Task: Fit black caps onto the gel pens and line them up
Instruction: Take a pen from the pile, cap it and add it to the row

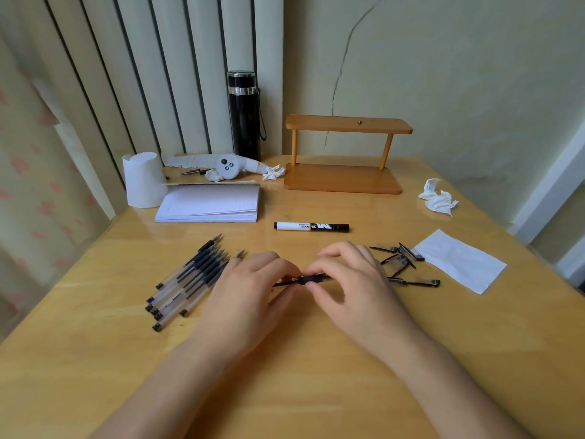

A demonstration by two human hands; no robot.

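Note:
Both hands meet at the table's middle on one gel pen (308, 279) with a black grip. My left hand (253, 286) pinches its left part. My right hand (351, 274) pinches the right end; a cap there is mostly hidden by my fingers. Several uncapped gel pens (190, 277) with clear barrels lie side by side to the left, tips pointing away and to the right. Several loose black caps (402, 263) lie scattered to the right of my right hand.
A whiteboard marker (311, 226) lies beyond my hands. A paper sheet (462, 261) is at the right, a crumpled tissue (438, 201) behind it. A notebook (210, 204), paper roll (142, 180), black flask (244, 115) and wooden shelf (345, 153) stand at the back.

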